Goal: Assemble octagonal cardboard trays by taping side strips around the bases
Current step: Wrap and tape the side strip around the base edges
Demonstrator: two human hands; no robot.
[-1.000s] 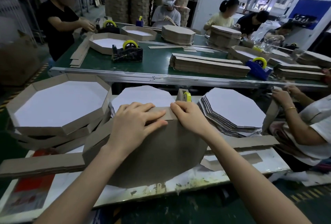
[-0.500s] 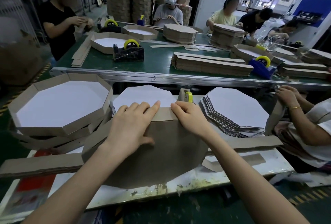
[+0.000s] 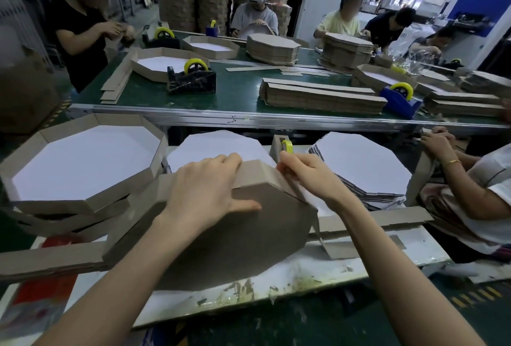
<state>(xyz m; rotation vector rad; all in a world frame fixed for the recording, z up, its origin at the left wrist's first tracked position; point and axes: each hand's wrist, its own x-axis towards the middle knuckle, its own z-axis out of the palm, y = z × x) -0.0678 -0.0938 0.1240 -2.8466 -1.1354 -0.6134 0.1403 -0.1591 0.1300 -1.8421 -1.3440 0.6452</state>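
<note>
A brown octagonal cardboard base (image 3: pixel 243 237) stands tilted up on the white bench, its brown underside toward me. A cardboard side strip (image 3: pixel 255 172) is folded over its top edge. My left hand (image 3: pixel 206 193) grips that top edge, fingers curled over the strip and thumb lying on the brown face. My right hand (image 3: pixel 309 179) presses the strip down the upper right edge with curled fingers. A small tape dispenser with a yellow roll (image 3: pixel 283 147) stands just behind my right hand.
Finished trays (image 3: pixel 80 163) are stacked at the left. White octagonal bases lie in piles behind (image 3: pixel 218 146) and to the right (image 3: pixel 362 163). Loose side strips (image 3: pixel 387 217) lie across the bench. A person's hands (image 3: pixel 439 146) work at the right. Beyond runs a green conveyor (image 3: pixel 237 96) with more workers.
The base has turned so that a corner now points up. My right hand slid down from the top edge onto the upper right edge. My left hand's thumb moved onto the brown face.
</note>
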